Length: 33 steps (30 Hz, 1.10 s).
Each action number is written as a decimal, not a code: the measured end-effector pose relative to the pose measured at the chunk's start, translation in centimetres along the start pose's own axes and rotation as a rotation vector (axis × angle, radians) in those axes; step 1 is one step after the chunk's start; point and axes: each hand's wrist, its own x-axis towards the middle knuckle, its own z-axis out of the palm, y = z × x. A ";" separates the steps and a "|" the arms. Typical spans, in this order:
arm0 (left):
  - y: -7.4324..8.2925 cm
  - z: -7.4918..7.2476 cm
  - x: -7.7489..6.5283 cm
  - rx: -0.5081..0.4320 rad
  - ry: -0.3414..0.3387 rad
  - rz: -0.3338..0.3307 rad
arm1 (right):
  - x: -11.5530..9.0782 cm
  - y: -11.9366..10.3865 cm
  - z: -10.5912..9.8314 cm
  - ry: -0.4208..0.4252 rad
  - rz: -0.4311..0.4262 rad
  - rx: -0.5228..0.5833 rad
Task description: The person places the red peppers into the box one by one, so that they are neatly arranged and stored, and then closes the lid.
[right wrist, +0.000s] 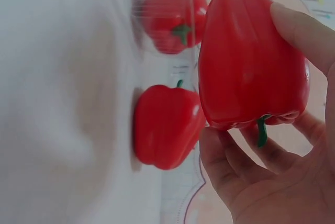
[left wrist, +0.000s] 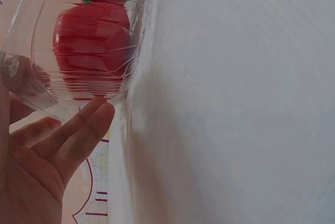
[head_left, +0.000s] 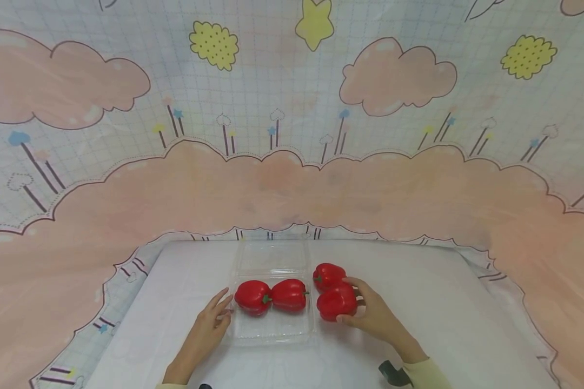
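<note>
My right hand (head_left: 373,316) grips a red bell pepper (head_left: 336,303), thumb on one side and fingers on the other. In the right wrist view this bell pepper (right wrist: 251,62) is raised off the table, its green stem pointing toward the palm. Another red bell pepper (head_left: 328,274) lies on the table just behind it. A clear plastic clamshell box (head_left: 272,332) stands with its lid (head_left: 272,256) folded back, holding two bell peppers side by side. At the box's left wall is my left hand (head_left: 208,326), its extended fingertips (left wrist: 104,110) against the ribbed plastic.
A white cloth covers the table (head_left: 409,270). Behind it hangs a patterned curtain (head_left: 292,189) with clouds and stars. A dark strap (head_left: 394,374) shows by the right sleeve (head_left: 425,374).
</note>
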 end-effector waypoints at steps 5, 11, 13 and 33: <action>0.0 0.0 0.0 0.004 0.018 0.003 | 0.3 -0.7 0.5 -0.003 0.001 0.032; 0.0 0.1 0.0 -0.002 0.019 0.005 | 0.4 -1.6 1.1 -0.005 -0.015 0.058; -0.1 0.2 0.0 0.000 0.013 -0.003 | 0.4 -1.8 1.3 -0.004 -0.025 0.058; 0.2 0.1 0.0 0.023 0.020 0.001 | 0.2 -4.4 4.3 -0.023 -0.110 0.103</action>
